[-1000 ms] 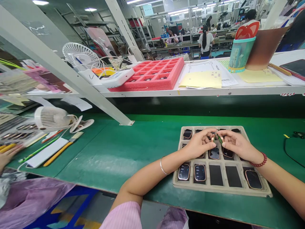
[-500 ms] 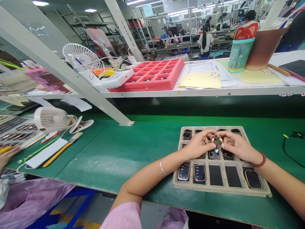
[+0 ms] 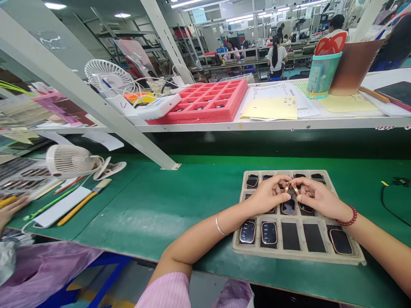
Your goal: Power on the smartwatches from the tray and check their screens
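Over a beige tray (image 3: pixel 266 251) of smartwatches, my two hands are close together. Between thumb and fingers, my left hand (image 3: pixel 271 192) pinches a copper-rimmed smartwatch body (image 3: pixel 287 187), seen nearly edge-on. My right hand (image 3: pixel 316 194) grips a second copper-rimmed smartwatch body (image 3: pixel 294 189) whose upper end leans toward the first. Whether the two touch is unclear. In the tray's near row lie strapless watches, two with lit text screens, such as this watch (image 3: pixel 269 232), and a dark watch (image 3: pixel 341 241) at the right. Two black-lined slots in that row hold none. My hands hide part of the back rows.
A black cable (image 3: pixel 385 201) lies right of the tray. On the left are a white fan (image 3: pixel 69 160), a yellow-handled brush (image 3: pixel 77 207) and another person's hand (image 3: pixel 13 209). A shelf (image 3: pixel 272 124) above carries a red foam tray (image 3: pixel 208 100), papers and cups.
The watch in my right hand has turned from showing a dark greenish face to nearly edge-on. Both hands stay in about the same place over the tray.
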Available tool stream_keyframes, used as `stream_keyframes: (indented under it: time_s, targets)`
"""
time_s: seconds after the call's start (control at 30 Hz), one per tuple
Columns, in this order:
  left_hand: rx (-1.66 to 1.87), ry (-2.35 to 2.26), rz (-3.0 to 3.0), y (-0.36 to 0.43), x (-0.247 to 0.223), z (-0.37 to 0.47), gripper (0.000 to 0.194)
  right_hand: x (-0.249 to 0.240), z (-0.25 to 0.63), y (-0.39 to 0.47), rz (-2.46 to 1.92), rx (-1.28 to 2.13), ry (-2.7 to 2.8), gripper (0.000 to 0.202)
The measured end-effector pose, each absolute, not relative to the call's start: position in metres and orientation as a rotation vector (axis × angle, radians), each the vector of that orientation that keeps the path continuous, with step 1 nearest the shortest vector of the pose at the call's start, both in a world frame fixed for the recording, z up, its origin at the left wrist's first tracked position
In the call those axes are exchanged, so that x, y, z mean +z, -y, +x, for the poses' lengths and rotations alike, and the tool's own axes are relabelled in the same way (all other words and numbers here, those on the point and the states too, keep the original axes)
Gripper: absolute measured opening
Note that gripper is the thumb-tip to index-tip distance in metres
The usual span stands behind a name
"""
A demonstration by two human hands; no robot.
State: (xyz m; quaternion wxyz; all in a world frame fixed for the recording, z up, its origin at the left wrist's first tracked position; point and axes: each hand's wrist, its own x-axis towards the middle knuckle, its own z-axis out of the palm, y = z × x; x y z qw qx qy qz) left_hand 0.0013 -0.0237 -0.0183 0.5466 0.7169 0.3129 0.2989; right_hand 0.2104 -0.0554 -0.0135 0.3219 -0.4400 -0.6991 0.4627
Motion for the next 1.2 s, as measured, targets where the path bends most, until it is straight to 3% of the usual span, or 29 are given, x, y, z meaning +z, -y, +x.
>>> stream_keyframes:
  time_s: [0.53, 0.93, 1.07, 1.2]
  targets:
    - [0.799, -0.753, 1.469, 0.02, -0.02, 0.006, 0.043, -0.008, 0.211, 0.049, -1.073, 1.363, 1.516, 0.04]
    - [0.82, -0.778, 1.484, 0.024, -0.013, 0.006, 0.039, -0.009, 0.214, 0.051, -1.034, 1.361, 1.542, 0.032]
    - [0.815, -0.837, 1.523, 0.024, -0.012, 0.004, 0.031, -0.001, 0.222, 0.076, -1.156, 1.148, 1.623, 0.023]
    - [0.788, -0.881, 1.648, 0.023, -0.013, 0.003, 0.02, -0.009, 0.224, 0.124, -1.324, 0.685, 1.935, 0.014]
